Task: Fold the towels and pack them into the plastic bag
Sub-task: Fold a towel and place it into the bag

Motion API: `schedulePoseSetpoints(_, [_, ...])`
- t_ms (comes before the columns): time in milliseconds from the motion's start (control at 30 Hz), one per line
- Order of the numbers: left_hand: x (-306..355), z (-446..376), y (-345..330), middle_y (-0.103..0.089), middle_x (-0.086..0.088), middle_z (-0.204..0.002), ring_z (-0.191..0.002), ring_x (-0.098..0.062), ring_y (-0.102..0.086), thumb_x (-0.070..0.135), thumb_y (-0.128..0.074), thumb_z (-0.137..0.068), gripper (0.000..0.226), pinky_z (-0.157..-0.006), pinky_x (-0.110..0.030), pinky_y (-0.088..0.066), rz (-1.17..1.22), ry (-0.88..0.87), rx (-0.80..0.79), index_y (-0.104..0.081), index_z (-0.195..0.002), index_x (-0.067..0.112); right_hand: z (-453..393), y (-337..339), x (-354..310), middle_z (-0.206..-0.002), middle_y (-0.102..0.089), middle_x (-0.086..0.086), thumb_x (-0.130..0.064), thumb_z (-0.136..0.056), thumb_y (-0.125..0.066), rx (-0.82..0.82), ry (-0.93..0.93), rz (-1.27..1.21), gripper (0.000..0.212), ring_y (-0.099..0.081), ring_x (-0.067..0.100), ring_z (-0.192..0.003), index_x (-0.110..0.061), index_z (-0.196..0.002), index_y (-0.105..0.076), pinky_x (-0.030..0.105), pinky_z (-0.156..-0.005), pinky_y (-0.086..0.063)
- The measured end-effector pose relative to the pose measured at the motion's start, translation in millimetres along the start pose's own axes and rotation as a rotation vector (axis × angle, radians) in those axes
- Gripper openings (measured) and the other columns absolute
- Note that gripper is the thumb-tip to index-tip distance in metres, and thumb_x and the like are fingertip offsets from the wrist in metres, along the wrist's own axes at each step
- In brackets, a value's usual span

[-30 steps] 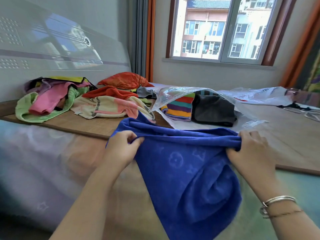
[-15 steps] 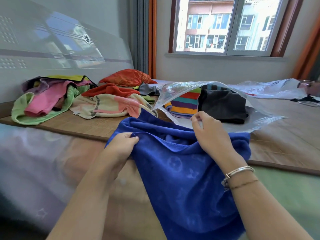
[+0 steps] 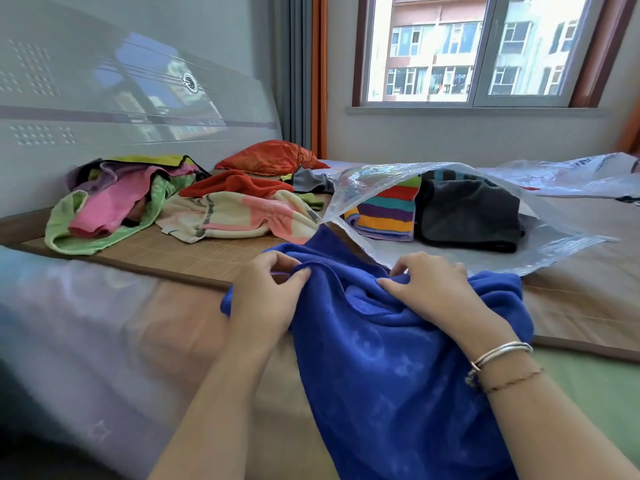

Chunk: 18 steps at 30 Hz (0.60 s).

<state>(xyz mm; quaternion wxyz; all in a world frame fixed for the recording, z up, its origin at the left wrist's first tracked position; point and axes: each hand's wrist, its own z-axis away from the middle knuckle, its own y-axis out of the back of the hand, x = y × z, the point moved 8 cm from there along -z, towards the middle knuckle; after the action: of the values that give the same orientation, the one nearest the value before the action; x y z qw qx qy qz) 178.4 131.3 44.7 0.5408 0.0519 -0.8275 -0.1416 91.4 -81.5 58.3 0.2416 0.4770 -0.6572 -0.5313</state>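
Your left hand (image 3: 266, 299) pinches the top edge of the blue towel (image 3: 398, 358) between thumb and fingertips, so that grip is closed on the cloth. Your right hand (image 3: 436, 292) sits close beside it on the same edge, fingers curled into a bunched ridge of fabric; it too is closed on the towel. With both hands near each other along one edge, you appear to be bringing two corners together for a fold, letting the rest of the towel hang down toward you over the side of the bed (image 3: 104, 323).

The towel lies partly on the mat (image 3: 166, 251) and partly draped off it, just in front of the plastic bag (image 3: 381, 178). The bag lies on its side with its mouth facing you, which keeps the opening near your hands for the next insert. Inside it you can see a striped towel (image 3: 384, 213) and a dark towel (image 3: 467, 216), folded and side by side.

To the left, unfolded towels remain in loose heaps: a green and pink pile (image 3: 110, 209), a cream one (image 3: 242, 216) and a red one (image 3: 239, 183). Judging from that, you are partway through, with several still to fold.

The hanging part may drag the fold open, so keeping the edge taut makes sense here.
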Motion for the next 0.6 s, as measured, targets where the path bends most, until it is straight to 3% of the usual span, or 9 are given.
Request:
schedulePoseSetpoints(67, [8.1, 4.5, -8.4, -0.063, 0.013, -0.088, -0.085, 0.002, -0.056, 0.017, -0.070, -0.086, 0.008, -0.068, -0.004, -0.039, 0.031, -0.034, -0.066, -0.065, -0.081, 0.015, 11.9, 7.1, -5.1, -0.092, -0.066, -0.007, -0.040, -0.088, -0.057, -0.034, 0.076, -0.064, 0.014, -0.057, 0.020, -0.097, -0.029, -0.090, -0.064, 0.036, -0.085, -0.031])
schedulePoseSetpoints(133, [16.2, 12.2, -16.5, -0.060, 0.016, -0.101, -0.098, 0.000, -0.055, 0.018, -0.069, -0.086, 0.008, -0.075, -0.005, -0.036, 0.030, -0.083, -0.130, -0.065, -0.084, 0.012, 27.7, 16.5, -10.0, -0.083, -0.058, -0.011, -0.028, -0.083, -0.059, -0.026, 0.195, -0.124, 0.003, -0.049, 0.016, -0.091, -0.030, -0.085, -0.057, 0.033, -0.079, -0.030])
schedulePoseSetpoints(200, [20.6, 21.2, -24.8, -0.056, 0.017, -0.117, -0.115, 0.001, -0.048, 0.018, -0.068, -0.087, 0.009, -0.089, -0.012, -0.033, 0.007, -0.107, -0.193, -0.062, -0.081, 0.016, 46.0, 22.8, -14.2, -0.077, -0.050, -0.011, -0.018, -0.078, -0.058, -0.025, 0.309, -0.181, 0.014, -0.041, 0.012, -0.088, -0.030, -0.080, -0.051, 0.029, -0.074, -0.029])
schedulePoseSetpoints(267, [23.4, 31.0, -35.0, -0.054, 0.018, -0.121, -0.120, 0.003, -0.045, 0.016, -0.067, -0.088, 0.013, -0.094, -0.014, -0.030, 0.002, -0.122, -0.274, -0.059, -0.079, 0.018, 61.1, 24.9, -13.8, -0.081, -0.048, -0.010, -0.016, -0.073, -0.058, -0.048, 0.362, -0.222, 0.016, -0.041, 0.010, -0.085, -0.028, -0.074, -0.049, 0.027, -0.072, -0.033])
schedulePoseSetpoints(400, [17.5, 44.2, -56.5, -0.070, 0.011, -0.097, -0.102, -0.006, -0.063, 0.017, -0.063, -0.090, 0.023, -0.096, -0.030, -0.046, -0.079, -0.164, -0.392, -0.052, -0.073, 0.027, 74.9, 18.9, 1.8, -0.066, -0.048, -0.007, -0.024, -0.072, -0.056, -0.112, 0.290, -0.254, 0.018, -0.042, 0.013, -0.066, -0.019, -0.064, -0.040, 0.037, -0.064, -0.040])
schedulePoseSetpoints(500, [16.5, 45.8, -59.0, -0.068, 0.008, -0.082, -0.087, -0.010, -0.064, 0.022, -0.062, -0.090, 0.017, -0.088, -0.041, -0.050, -0.171, -0.180, -0.389, -0.054, -0.075, 0.025, 73.5, 22.5, 10.8, -0.055, -0.045, -0.004, -0.038, -0.083, -0.052, -0.018, 0.181, -0.206, 0.034, -0.039, 0.013, -0.055, -0.016, -0.061, -0.038, 0.037, -0.057, -0.037])
schedulePoseSetpoints(600, [19.4, 43.7, -55.8, -0.066, 0.010, -0.076, -0.083, -0.008, -0.064, 0.022, -0.064, -0.090, 0.016, -0.087, -0.038, -0.050, -0.163, -0.181, -0.368, -0.055, -0.077, 0.023, 64.0, 20.2, 13.2, -0.073, -0.060, -0.008, -0.044, -0.087, -0.058, 0.035, 0.103, -0.268, 0.026, -0.057, 0.012, -0.070, -0.021, -0.078, -0.049, 0.035, -0.067, -0.048])
